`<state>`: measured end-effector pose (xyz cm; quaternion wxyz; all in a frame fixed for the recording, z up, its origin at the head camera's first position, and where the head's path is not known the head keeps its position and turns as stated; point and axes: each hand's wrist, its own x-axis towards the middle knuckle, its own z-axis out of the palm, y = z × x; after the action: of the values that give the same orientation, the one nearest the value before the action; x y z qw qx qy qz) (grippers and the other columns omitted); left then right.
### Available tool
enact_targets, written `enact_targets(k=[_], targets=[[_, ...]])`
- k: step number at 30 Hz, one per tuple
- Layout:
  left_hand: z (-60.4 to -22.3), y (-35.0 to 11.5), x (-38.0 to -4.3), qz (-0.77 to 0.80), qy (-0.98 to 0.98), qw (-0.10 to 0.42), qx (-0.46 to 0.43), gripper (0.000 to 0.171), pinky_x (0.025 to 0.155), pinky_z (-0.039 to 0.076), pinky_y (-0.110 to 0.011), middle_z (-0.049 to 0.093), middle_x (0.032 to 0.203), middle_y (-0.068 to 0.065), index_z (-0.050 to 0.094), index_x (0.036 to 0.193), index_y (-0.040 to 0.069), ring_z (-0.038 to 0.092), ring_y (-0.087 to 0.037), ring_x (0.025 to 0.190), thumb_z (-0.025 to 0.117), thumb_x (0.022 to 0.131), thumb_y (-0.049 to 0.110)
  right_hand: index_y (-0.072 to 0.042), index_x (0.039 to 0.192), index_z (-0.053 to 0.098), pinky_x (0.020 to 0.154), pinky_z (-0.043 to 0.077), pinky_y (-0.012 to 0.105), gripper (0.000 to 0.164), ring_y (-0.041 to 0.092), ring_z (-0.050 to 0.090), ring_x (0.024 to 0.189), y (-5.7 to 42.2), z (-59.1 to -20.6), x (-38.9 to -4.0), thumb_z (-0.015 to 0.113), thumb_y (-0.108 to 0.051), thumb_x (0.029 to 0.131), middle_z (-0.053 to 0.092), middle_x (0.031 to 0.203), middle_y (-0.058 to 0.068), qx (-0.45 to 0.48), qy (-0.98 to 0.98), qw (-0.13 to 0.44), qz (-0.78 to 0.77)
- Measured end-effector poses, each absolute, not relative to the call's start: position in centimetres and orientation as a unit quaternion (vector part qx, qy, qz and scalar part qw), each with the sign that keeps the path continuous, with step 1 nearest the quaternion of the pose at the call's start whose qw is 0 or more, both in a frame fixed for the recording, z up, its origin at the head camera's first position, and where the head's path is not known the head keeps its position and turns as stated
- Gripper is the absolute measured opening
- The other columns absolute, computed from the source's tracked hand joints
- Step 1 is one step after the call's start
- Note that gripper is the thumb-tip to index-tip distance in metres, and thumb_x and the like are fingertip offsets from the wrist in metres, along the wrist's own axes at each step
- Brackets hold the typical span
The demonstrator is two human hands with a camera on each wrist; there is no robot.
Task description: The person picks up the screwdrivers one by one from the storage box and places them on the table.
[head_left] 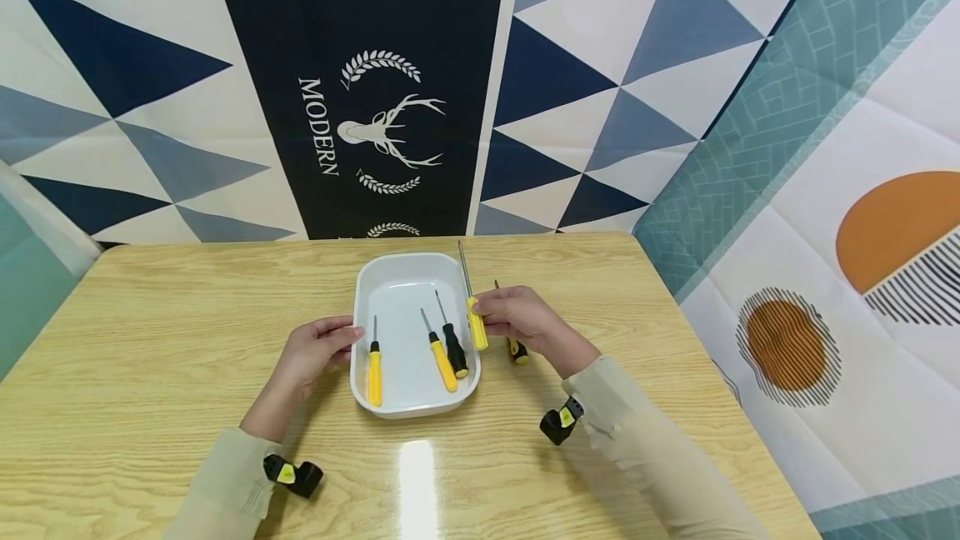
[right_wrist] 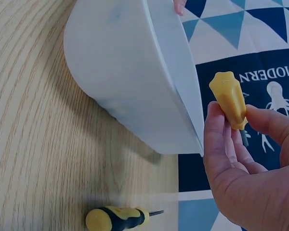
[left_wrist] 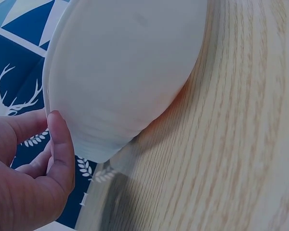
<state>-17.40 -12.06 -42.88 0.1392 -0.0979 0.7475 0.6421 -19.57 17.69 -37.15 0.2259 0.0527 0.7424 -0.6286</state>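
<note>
2 yellow-handled screwdrivers and 1 black-handled screwdriver lie inside a white, glossy, round-cornered rectangular dish, near the far edge of the pale wood-grain tabletop. Left hand: fingers pinching the dish's left rim. Right hand: fingers pinching a long steel-shafted screwdriver with fluted yellow handle, raised by the dish's right rim, tip toward far edge. 1 black-and-yellow screwdriver on tabletop, right of dish, partly hidden by right hand from above.
</note>
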Motion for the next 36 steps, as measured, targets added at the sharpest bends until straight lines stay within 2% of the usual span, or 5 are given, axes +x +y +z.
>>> enact_targets(k=[6, 13, 21, 29, 36], targets=[[-42.8, -12.0, -17.5, 0.642, 0.747, 0.141, -0.1, 0.053, 0.07, 0.054, -0.017, 0.06, 0.115, -0.011, 0.05, 0.13, -0.001, 0.059, -0.001, 0.077, 0.065, 0.089, 0.028, 0.009, 0.125, 0.053, 0.079, 0.056, 0.027, 0.039, 0.009, 0.063, 0.079, 18.3, -37.0, -19.6, 0.058, -0.009, 0.09, 0.065, 0.095, 0.005, 0.056, 0.742, 0.221, -0.63], [-42.9, -12.0, -17.5, 0.642, 0.747, 0.142, -0.097, 0.052, 0.069, 0.053, -0.017, 0.06, 0.115, -0.011, 0.051, 0.13, -0.001, 0.059, -0.002, 0.078, 0.065, 0.089, 0.028, 0.011, 0.126, 0.05, 0.071, 0.055, 0.021, 0.041, 0.009, 0.062, 0.076, 19.2, -36.8, -19.5, 0.056, -0.008, 0.091, 0.063, 0.089, 0.001, 0.053, 0.736, 0.216, -0.639], [-42.8, -12.0, -17.4, 0.638, 0.751, 0.138, -0.098, 0.051, 0.069, 0.053, -0.016, 0.059, 0.116, -0.012, 0.051, 0.129, -0.001, 0.059, -0.002, 0.078, 0.064, 0.089, 0.027, 0.01, 0.129, 0.048, 0.073, 0.054, 0.021, 0.043, 0.008, 0.061, 0.077, 19.8, -36.7, -19.5, 0.056, -0.009, 0.091, 0.062, 0.089, -0.001, 0.049, 0.739, 0.223, -0.634], [-42.6, -12.0, -17.3, 0.635, 0.752, 0.145, -0.102, 0.049, 0.071, 0.054, -0.019, 0.061, 0.106, -0.006, 0.051, 0.13, 0.0, 0.058, -0.004, 0.079, 0.063, 0.09, 0.027, 0.01, 0.13, 0.046, 0.072, 0.053, 0.02, 0.044, 0.007, 0.06, 0.078, 20.3, -37.1, -19.5, 0.056, -0.01, 0.091, 0.06, 0.09, 0.0, 0.056, 0.737, 0.229, -0.634], [-42.6, -11.9, -17.2, 0.633, 0.755, 0.139, -0.098, 0.05, 0.07, 0.054, -0.018, 0.06, 0.113, -0.011, 0.051, 0.129, -0.001, 0.058, -0.002, 0.077, 0.064, 0.089, 0.027, 0.011, 0.129, 0.047, 0.072, 0.054, 0.021, 0.043, 0.007, 0.062, 0.077, 20.9, -37.2, -19.6, 0.055, -0.008, 0.091, 0.063, 0.088, -0.001, 0.055, 0.735, 0.218, -0.64]])
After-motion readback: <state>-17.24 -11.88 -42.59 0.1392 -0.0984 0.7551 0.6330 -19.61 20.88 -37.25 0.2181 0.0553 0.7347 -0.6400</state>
